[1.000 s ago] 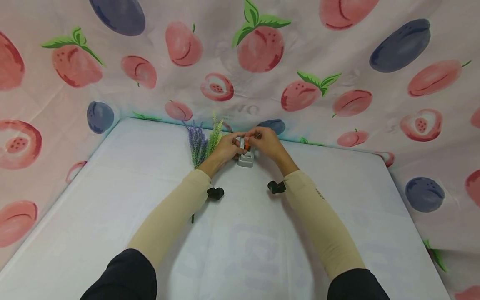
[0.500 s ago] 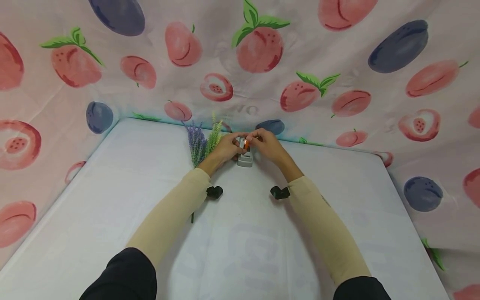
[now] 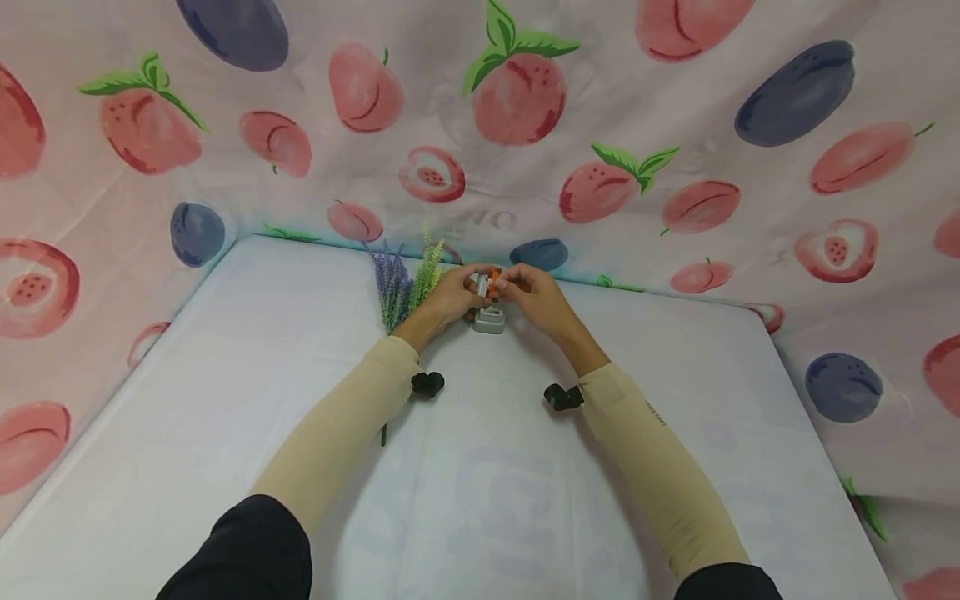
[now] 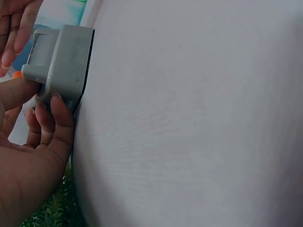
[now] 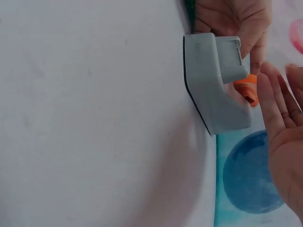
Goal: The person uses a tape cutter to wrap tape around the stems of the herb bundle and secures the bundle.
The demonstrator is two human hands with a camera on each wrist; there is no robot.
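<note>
Near the table's far edge stands a grey tape dispenser (image 3: 489, 323), its toothed cutter showing in both wrist views. My left hand (image 3: 453, 296) grips it from the left, fingertips against its side and the thumb near the cutter end. An orange tape reel (image 5: 246, 89) shows at the dispenser's slot, partly covered by the dispenser and fingers. My right hand (image 3: 542, 304) is at the right of the reel, thumb and forefinger close together and pinching at its edge. How the reel sits inside the dispenser is hidden.
Left of the dispenser lie artificial lavender stems (image 3: 393, 283) with purple heads and a yellow-green flower spray (image 3: 429, 271). A fruit-printed cloth (image 3: 517, 179) hangs behind the white table (image 3: 300, 383). Each sleeve carries a black wrist camera (image 3: 427, 384).
My right hand has shifted slightly right and toward me, and its fingers have come lower. More of the orange reel shows between the hands. My left hand stays nearly still on the dispenser.
</note>
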